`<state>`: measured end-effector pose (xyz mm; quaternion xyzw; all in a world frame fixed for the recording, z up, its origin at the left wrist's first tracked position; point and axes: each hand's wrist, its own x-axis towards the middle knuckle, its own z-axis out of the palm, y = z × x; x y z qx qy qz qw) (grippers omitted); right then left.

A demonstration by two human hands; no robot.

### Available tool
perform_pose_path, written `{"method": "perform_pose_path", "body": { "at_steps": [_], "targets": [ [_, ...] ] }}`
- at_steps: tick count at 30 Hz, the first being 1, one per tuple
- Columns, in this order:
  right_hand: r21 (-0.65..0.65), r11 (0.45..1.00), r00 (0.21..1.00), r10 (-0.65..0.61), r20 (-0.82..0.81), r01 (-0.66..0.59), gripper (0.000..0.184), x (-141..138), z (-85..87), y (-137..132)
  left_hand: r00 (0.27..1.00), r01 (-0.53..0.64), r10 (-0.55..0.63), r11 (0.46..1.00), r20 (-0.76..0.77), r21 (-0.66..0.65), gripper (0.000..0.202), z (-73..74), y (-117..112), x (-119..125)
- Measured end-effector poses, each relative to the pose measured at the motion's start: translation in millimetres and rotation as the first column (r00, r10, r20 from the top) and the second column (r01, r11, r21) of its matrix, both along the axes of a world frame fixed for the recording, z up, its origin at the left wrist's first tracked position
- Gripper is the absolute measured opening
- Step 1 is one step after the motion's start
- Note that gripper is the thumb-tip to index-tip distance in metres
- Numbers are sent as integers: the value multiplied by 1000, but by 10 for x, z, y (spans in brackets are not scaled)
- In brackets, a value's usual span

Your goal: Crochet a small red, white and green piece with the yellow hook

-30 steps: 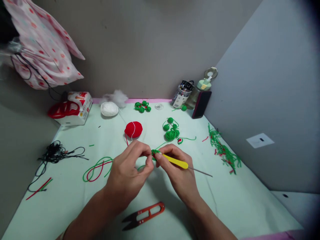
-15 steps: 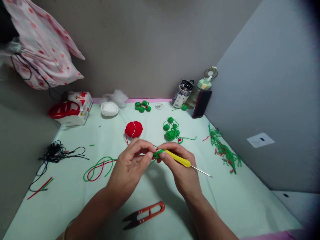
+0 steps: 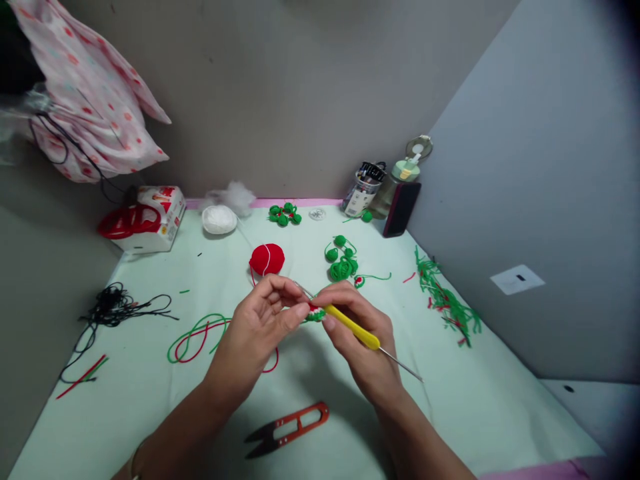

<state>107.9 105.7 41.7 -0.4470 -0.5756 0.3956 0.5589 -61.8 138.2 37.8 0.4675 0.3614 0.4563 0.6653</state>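
Between thumb and fingers, my left hand [image 3: 260, 327] pinches a small crocheted piece [image 3: 315, 315] in green, white and red. My right hand [image 3: 365, 340] grips a crochet hook [image 3: 356, 328] by its yellow handle; one metal end points down to the right, the other reaches toward my left fingertips. The right thumb lies close beside the crocheted piece. A red strand hangs in a loop below my left hand. Just beyond the hands sits a red yarn ball [image 3: 267, 259] with a white strand across it. Orange-handled thread snips [image 3: 295, 428] lie nearer to me.
Green yarn balls [image 3: 343, 268], a white yarn ball [image 3: 219, 219] and finished-looking green pieces [image 3: 285, 214] lie farther back. Yarn scraps [image 3: 447, 297] are at right, tangled black cord [image 3: 117, 307] at left. A phone [image 3: 401, 209], bottle [image 3: 406, 171] and pen cup [image 3: 364, 192] stand back right.
The crocheted piece has turned, so its red and white parts now show. The hook's handle tilts more steeply, and a red loop has appeared below my left hand.
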Motion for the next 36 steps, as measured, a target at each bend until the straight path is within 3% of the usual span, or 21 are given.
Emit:
{"method": "perform_pose_path", "body": {
  "at_steps": [9,13,17,19,21,22,24,26,28,30,31,32,33,34,36],
  "targets": [
    [-64,998,994,18,-107,-25,9,-24,-24,20,997,-49,51,998,50,-51,29,47,-31,57],
    [-31,999,986,6,-167,-12,17,-35,-38,31,1000,8,-8,1000,-30,6,30,45,25,-24],
    [16,998,968,66,-242,-64,21,-12,-85,52,990,-135,132,988,46,70,34,-62,90,-15],
    [25,996,961,87,-263,-83,21,7,-108,63,986,-22,31,998,164,-59,47,-69,99,24],
    [38,995,957,95,-276,-88,21,31,-121,68,931,205,-123,955,344,-215,54,17,100,22],
    [43,995,956,97,-278,-89,21,45,-124,68,890,251,-111,929,443,-271,55,96,101,-5],
    [56,995,954,98,-283,-85,19,69,-124,62,823,128,87,934,561,-333,54,283,100,-102],
    [67,995,955,95,-282,-79,17,83,-118,52,741,-129,327,927,587,-353,56,430,96,-211],
    [81,994,958,93,-270,-74,18,80,-107,38,731,-346,414,910,543,-227,57,460,91,-280],
    [95,993,964,93,-251,-71,19,65,-91,22,854,-413,343,904,391,108,63,366,91,-291],
    [100,993,967,91,-239,-69,19,56,-81,15,912,-396,326,856,247,331,69,291,94,-278],
    [103,992,970,90,-226,-68,20,47,-69,8,957,-258,289,803,27,537,65,214,97,-255],
    [107,992,974,86,-209,-64,20,39,-57,2,947,-75,261,746,-186,662,56,145,98,-226],
    [113,992,979,78,-186,-58,20,33,-45,-2,908,34,266,724,-324,689,47,92,97,-194],
    [140,989,991,53,-121,-36,20,26,-23,-8,871,146,187,785,-455,602,25,48,79,-127]
  ]
}}
